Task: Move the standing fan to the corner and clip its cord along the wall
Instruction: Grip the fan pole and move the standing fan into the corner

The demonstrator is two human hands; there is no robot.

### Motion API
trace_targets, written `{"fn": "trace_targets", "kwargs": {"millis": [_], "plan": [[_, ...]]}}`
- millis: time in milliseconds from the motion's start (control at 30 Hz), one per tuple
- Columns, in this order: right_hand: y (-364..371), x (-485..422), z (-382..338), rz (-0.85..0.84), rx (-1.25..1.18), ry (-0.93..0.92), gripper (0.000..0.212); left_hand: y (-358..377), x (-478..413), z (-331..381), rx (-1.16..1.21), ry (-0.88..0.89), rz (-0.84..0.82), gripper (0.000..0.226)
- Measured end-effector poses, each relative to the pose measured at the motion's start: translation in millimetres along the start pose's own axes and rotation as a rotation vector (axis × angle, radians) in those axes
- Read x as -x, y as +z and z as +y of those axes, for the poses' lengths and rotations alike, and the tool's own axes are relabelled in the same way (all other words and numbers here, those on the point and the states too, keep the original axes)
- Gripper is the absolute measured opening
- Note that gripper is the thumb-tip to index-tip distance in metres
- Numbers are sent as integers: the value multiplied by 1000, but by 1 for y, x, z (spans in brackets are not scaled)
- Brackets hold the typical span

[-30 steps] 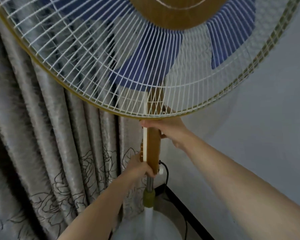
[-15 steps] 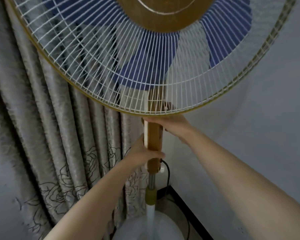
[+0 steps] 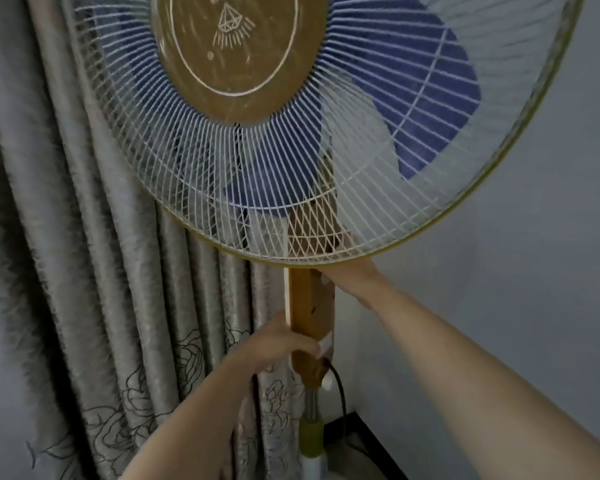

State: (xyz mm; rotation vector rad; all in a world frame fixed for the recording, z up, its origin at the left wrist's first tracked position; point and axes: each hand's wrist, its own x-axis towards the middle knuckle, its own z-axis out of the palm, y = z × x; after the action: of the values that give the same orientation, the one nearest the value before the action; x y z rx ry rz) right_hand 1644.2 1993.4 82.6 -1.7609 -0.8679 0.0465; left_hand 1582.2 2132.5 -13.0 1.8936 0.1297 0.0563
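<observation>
The standing fan fills the view: a white wire cage (image 3: pixel 326 161) with blue blades and a round brown centre disc, on a brown wood-look control column (image 3: pixel 307 306). My left hand (image 3: pixel 278 344) grips the lower part of that column from the left. My right hand (image 3: pixel 350 278) holds the column's top just under the cage; its fingers are partly hidden behind the cage rim. A black cord (image 3: pixel 340 400) leaves the column's lower right and hangs down toward the floor. Below, a chrome pole with a green collar (image 3: pixel 310 434) runs down.
A grey curtain (image 3: pixel 94 306) with a floral outline pattern hangs right behind and left of the fan. A plain grey wall (image 3: pixel 516 271) is on the right, with a dark skirting board (image 3: pixel 371 441) at its foot. The fan stands in the corner between them.
The view has tilted up, so the fan's centre disc now shows and the base has left the frame. My left hand has slid slightly along the column; both hands keep hold.
</observation>
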Motion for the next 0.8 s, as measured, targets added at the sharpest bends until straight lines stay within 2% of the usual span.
{"fn": "trace_targets", "kwargs": {"millis": [167, 333, 433, 500, 567, 633, 700, 800], "plan": [[-2, 5, -10, -19, -1, 31, 27, -5, -3, 0, 23, 0, -71, 62], [-10, 22, -20, -108, -24, 51, 15, -4, 0, 0, 3, -5, -64, 48], [-20, 46, -20, -123, -160, -66, 42, 0, 7, 6, -48, 16, -49, 44], [-27, 62, -24, -118, -224, -149, 54, 3, 12, 11, -78, 51, -7, 49], [-28, 71, -33, -54, -349, -220, 62, 7, 16, 15, -81, 114, 71, 62], [-27, 74, -45, 31, -554, -252, 70, 11, 20, 16, -46, 146, 136, 61], [-26, 73, -54, 52, -680, -262, 67, 12, 22, 16, -9, 127, 157, 52], [-31, 70, -57, -10, -762, -222, 59, 11, 23, 16, 7, 72, 145, 53]]}}
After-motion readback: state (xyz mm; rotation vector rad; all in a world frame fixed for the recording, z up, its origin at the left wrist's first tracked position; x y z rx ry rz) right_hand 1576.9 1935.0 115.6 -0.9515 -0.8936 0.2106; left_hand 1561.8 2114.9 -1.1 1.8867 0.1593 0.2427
